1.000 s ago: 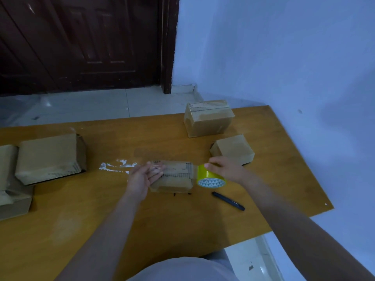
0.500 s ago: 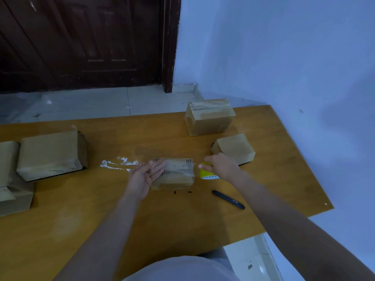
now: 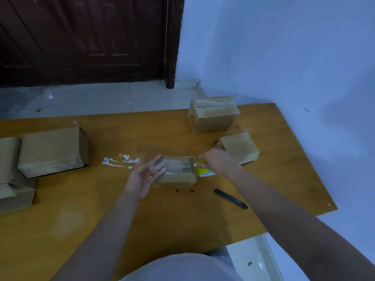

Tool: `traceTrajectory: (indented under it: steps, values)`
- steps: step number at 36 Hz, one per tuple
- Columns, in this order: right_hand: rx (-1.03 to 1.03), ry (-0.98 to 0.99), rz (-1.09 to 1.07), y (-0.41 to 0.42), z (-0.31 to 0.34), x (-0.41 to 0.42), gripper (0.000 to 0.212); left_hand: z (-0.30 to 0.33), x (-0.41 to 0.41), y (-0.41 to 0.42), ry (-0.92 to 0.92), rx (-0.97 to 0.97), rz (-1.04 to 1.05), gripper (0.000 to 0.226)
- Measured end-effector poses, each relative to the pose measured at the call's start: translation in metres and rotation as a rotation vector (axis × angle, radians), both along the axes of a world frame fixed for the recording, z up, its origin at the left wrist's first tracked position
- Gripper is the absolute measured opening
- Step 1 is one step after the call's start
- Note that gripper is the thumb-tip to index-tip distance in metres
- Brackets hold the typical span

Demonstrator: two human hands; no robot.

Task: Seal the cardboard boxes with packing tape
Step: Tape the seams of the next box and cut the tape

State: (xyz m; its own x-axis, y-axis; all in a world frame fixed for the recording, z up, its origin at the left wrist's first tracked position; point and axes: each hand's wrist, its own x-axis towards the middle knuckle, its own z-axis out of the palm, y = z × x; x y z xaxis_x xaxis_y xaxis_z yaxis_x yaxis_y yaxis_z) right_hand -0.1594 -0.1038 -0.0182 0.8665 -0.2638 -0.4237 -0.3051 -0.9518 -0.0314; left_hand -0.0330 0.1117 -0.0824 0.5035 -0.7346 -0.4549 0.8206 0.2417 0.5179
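Observation:
A small cardboard box [image 3: 178,175] lies at the middle of the wooden table [image 3: 121,209], with clear tape stretched over its top. My left hand [image 3: 145,176] rests with straight fingers on the box's left end, pressing the tape down. My right hand [image 3: 216,162] grips a yellow roll of packing tape [image 3: 204,172] against the box's right end. Most of the roll is hidden under my fingers.
A taped box [image 3: 213,115] and a smaller box [image 3: 239,148] stand at the back right. Three more boxes [image 3: 52,152] sit at the left edge. A dark pen [image 3: 231,199] lies near my right forearm. White residue [image 3: 119,160] marks the table left of the box.
My right hand has pulled the roll down past the box's right end, closer to the table. My left hand has slid slightly along the taped top.

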Motion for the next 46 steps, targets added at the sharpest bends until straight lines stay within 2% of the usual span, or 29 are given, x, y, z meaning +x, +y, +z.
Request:
traceTrajectory:
  steps: [3, 6, 10, 11, 13, 16, 21, 32, 37, 42, 46]
  values:
    - [-0.035, 0.016, 0.013, 0.001, 0.000, 0.004, 0.045, 0.001, 0.000, 0.000, 0.013, 0.008, 0.008, 0.048]
    - [-0.061, 0.027, 0.023, 0.001, -0.001, 0.008, 0.046, 0.003, -0.003, -0.002, 0.011, 0.039, 0.043, 0.028]
    - [-0.102, 0.063, 0.035, 0.003, -0.002, 0.010, 0.048, 0.006, -0.006, 0.000, -0.039, 0.039, 0.089, 0.040]
    - [-0.105, 0.071, 0.028, 0.003, -0.002, 0.010, 0.048, 0.008, -0.008, 0.001, -0.095, 0.096, 0.115, 0.038]
    - [-0.095, 0.075, 0.004, 0.004, -0.002, 0.011, 0.048, 0.011, -0.011, 0.004, -0.233, 0.297, 0.189, 0.016]
    - [-0.075, 0.062, -0.021, 0.004, -0.002, 0.010, 0.048, 0.006, -0.010, 0.009, -0.442, 0.610, 0.248, 0.026]
    - [-0.057, 0.071, -0.051, 0.004, -0.004, 0.010, 0.048, 0.000, -0.007, 0.011, -0.600, 0.819, 0.146, 0.030]
    - [-0.014, 0.061, -0.077, 0.003, -0.008, 0.007, 0.048, -0.017, -0.009, 0.002, -0.415, 0.851, 0.063, 0.022]
    - [0.012, 0.056, -0.088, 0.004, -0.007, 0.008, 0.046, -0.025, -0.012, -0.003, -0.448, 0.957, 0.022, 0.022]
    - [0.062, 0.013, -0.154, 0.005, -0.011, 0.001, 0.047, -0.025, -0.013, -0.011, -0.219, 0.938, -0.002, 0.016]
    - [0.132, -0.017, -0.246, 0.015, -0.013, -0.008, 0.048, -0.026, -0.010, -0.026, -0.248, 0.953, -0.018, 0.015]
